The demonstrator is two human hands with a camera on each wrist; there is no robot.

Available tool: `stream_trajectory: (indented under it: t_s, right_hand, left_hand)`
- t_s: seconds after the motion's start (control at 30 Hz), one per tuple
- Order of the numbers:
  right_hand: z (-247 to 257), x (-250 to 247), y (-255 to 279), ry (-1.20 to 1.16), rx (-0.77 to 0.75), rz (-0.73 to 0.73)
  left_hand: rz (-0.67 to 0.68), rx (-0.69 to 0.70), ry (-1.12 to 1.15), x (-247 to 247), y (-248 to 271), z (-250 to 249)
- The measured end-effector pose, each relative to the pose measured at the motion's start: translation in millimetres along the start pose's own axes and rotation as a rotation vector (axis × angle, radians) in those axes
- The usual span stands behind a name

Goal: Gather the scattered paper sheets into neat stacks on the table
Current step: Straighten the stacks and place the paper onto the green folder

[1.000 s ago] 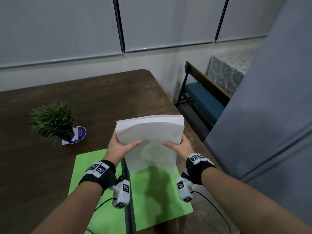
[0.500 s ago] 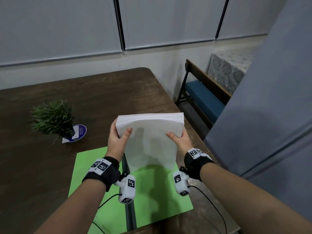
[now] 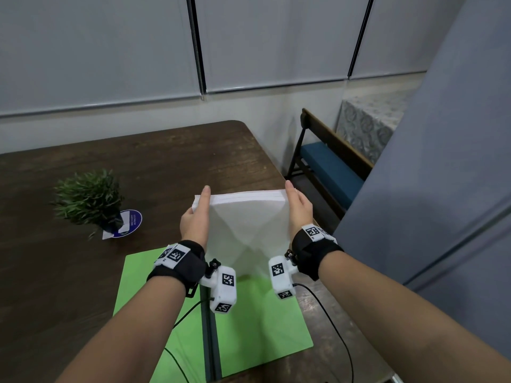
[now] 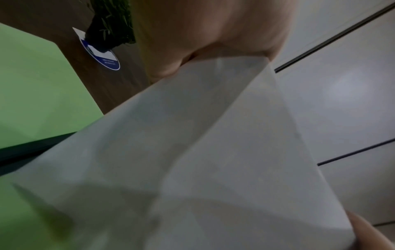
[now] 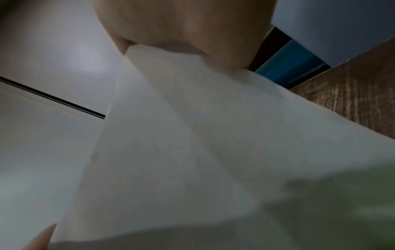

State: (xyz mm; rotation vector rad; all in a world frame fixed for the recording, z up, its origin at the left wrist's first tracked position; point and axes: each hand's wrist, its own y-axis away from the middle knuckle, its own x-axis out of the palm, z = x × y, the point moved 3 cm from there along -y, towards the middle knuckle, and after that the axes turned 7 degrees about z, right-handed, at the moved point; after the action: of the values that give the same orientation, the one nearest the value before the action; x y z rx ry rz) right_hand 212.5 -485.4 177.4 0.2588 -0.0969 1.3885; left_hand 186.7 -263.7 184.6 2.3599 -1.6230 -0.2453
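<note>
A thick stack of white paper (image 3: 249,219) stands upright on its lower edge above two green sheets (image 3: 262,322) on the dark wooden table (image 3: 138,161). My left hand (image 3: 195,217) holds the stack's upper left side, thumb straight up along the near face and fingers hidden behind. On the upper right side my right hand (image 3: 300,208) holds it the same way. The near sheet is creased and bowed toward the bottom. In the left wrist view the paper (image 4: 213,152) runs up into the palm (image 4: 213,25). The right wrist view shows the paper (image 5: 192,135) under the right palm (image 5: 181,22).
A small potted plant (image 3: 88,197) stands on a round blue label (image 3: 132,221) at the left. A dark strip (image 3: 210,341) divides the two green sheets. Past the table's right edge are a bench with a blue seat (image 3: 329,167) and a grey partition (image 3: 428,189).
Both hands have slid up the stack's sides to its top corners. The thumbs, which lay across the near face, now point up along the edges.
</note>
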Motion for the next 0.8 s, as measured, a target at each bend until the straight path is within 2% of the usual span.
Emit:
stream_trajectory:
  t_s: [0.3, 0.53, 0.6, 0.7, 0.8]
  right_hand:
    - [8.9, 2.0, 5.1, -0.014, 0.045, -0.056]
    - [10.2, 1.5, 10.9, -0.042, 0.088, -0.036]
    - [12.3, 1.0, 12.0, -0.03, 0.093, -0.016]
    - [13.9, 0.5, 13.0, 0.047, 0.074, 0.047]
    - [8.3, -2.8, 14.7, 0.132, 0.0, 0.155]
  left_hand:
    - [-0.007, 0.011, 0.037, -0.9, 1.5, 0.2]
    - [0.088, 0.193, -0.002, -0.7, 19.5, -0.4]
    - [0.149, 0.281, -0.058, -4.9, 19.6, 3.0]
    - [0.237, 0.307, -0.205, -13.9, 11.0, 14.0]
    - [0.21, 0.292, -0.247, -18.3, 1.0, 21.6]
